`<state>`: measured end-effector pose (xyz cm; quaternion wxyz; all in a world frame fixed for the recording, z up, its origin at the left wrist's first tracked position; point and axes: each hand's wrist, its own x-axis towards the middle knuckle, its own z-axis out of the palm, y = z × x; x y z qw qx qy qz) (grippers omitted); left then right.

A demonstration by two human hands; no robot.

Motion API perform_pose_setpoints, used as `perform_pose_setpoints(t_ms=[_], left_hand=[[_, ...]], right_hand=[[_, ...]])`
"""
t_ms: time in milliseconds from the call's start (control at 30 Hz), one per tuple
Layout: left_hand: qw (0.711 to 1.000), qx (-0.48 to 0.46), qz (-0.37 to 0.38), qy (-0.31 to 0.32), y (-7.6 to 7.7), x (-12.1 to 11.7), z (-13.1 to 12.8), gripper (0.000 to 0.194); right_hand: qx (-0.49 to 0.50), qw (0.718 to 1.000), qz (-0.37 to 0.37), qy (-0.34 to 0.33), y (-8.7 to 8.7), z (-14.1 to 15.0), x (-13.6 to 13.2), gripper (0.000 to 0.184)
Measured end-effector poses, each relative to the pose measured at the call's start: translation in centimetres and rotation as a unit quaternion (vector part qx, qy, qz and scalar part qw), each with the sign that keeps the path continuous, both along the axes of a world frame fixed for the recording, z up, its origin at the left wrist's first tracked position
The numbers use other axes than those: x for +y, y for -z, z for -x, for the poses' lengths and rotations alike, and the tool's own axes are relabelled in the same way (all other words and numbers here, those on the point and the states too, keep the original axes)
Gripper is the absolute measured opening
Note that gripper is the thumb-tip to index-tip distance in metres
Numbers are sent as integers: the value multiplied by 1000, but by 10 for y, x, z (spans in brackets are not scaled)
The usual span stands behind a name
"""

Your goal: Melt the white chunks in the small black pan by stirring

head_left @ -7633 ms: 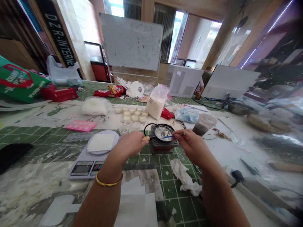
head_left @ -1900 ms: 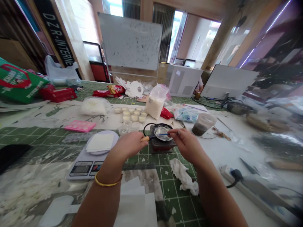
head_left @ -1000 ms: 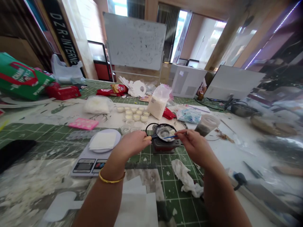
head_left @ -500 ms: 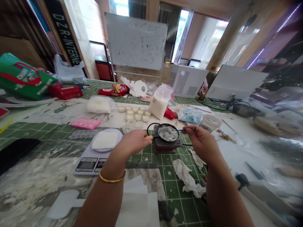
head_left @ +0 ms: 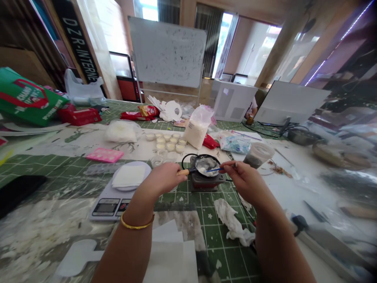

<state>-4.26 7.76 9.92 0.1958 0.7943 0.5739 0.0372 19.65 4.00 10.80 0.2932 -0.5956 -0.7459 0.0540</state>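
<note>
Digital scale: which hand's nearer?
Left. The left hand grips the small pan by its handle, beside the digital scale; the right hand, holding a blue stick, is farther, across the pan.

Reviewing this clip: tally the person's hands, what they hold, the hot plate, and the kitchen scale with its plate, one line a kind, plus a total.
Hands (left hand, right hand): 2
Small pan: 1
Thin blue stick: 1
Hot plate: 1
Kitchen scale: 1
Round plate: 1
Total: 7
</note>
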Motion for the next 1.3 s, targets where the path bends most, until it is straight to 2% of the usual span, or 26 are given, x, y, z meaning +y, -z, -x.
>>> perform_pose_setpoints(t_ms=[133,300,467,633,767,900,1033,1100,1233,1300], left_hand=[[1000,5,4,0,0,0,0,36],[1000,10,0,9,1,0,-1,33],[1000,7,4,22,0,-1,-1,32],[1000,-6,1,26,1,-1,2,33],[999,-5,5,31,1,0,5,32],[1000,-3,5,29,1,1,6,32],[1000,1,4,27,2,1,5,33],[1000,0,0,27,1,1,5,33],[1000,-1,1,26,0,-1,4,32],[1000,0,-1,26,-1,-1,4,32]], right_hand=[[6,999,-29,30,0,3,0,28],[4,1000,-3,-14,1,8,-2,28],[3,997,-49,56,2,6,1,29],[-36,998,-27,38,0,0,4,28],[-12,995,-54,86,0,-2,9,30],[-10,998,-34,47,2,2,8,28],[21,997,-58,35,4,4,5,28],[20,999,-39,17,4,3,7,26],[52,996,-37,56,5,-1,9,26],[76,996,-28,48,5,-1,9,26]])
